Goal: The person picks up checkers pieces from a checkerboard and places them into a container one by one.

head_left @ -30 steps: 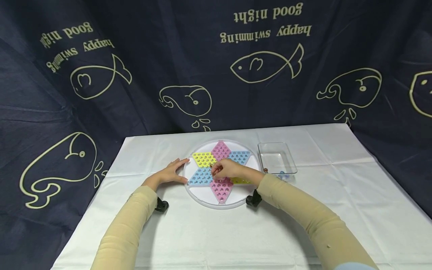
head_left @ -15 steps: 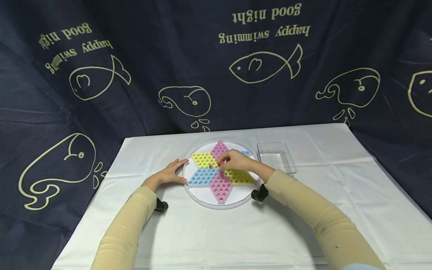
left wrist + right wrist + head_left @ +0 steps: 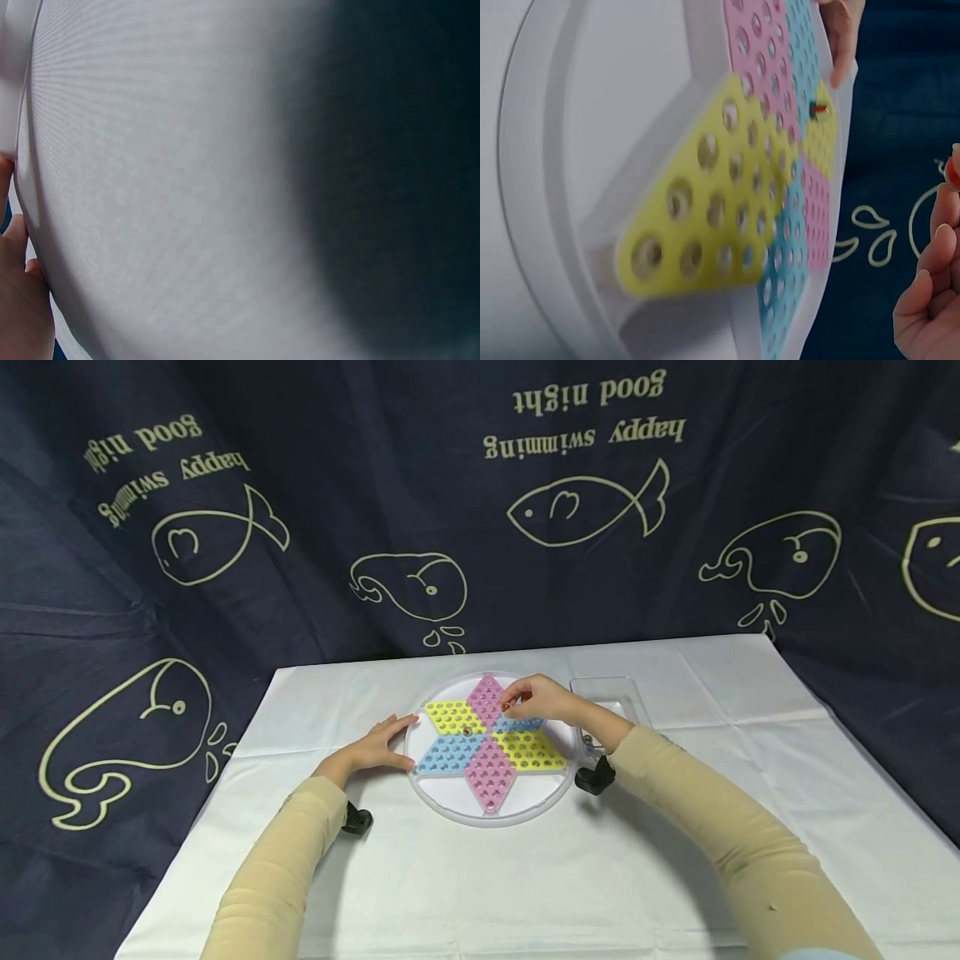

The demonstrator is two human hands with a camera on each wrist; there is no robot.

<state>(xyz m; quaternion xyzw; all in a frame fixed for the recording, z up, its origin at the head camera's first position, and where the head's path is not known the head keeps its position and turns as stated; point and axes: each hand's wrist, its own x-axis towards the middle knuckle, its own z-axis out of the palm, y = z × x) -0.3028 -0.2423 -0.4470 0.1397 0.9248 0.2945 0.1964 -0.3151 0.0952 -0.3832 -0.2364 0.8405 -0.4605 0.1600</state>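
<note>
A round white Chinese checkers board lies on the table, its star made of pink, yellow and blue hole-filled sections. At the board's left rim, my left hand rests with fingers spread; only part of this left hand shows in the left wrist view. My right hand is over the far-right blue section and pinches a small red marble, visible at the edge of the right wrist view. One marble sits in the far-left yellow section near the star's centre.
A clear plastic box stands right of the board, partly behind my right forearm, with several marbles at its near-left corner. White cloth covers the table. A dark blue curtain with fish drawings hangs behind.
My right hand has moved from the board's centre toward the far right, keeping the red marble and uncovering the marble in the yellow section. The left hand has stayed put.
</note>
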